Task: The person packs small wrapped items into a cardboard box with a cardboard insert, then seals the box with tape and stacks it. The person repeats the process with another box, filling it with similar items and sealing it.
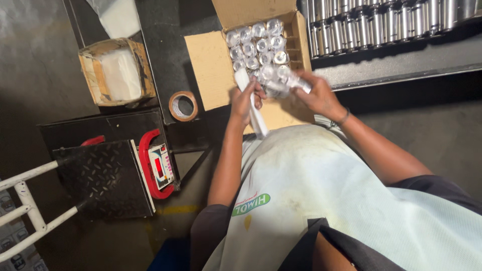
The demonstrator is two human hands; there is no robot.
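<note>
- Wrapped part (286, 83) clutched in right hand (319, 95), fingers folded round it, blurred; held just over near edge of carton (213, 65), right of centre.
- Clear bag (253, 108) pinched in left hand (244, 100), fingers clamped on its upper end, rest hanging down toward apron (311, 185).
- Hands close together, not touching, both above carton's near side.
- Carton open, flaps spread left and far; inside, rows of shiny wrapped cylinders (256, 45) packed upright, divider cells at right side bare.
- Tape roll (183, 106) lying flat just left of carton.
- Smaller box (116, 72) with white lining farther left, well apart.
- Scale (108, 175) with red handles and lit display near left, on dark floor.
- Rack of metal cylinders (381, 22) along far right, beyond carton.
</note>
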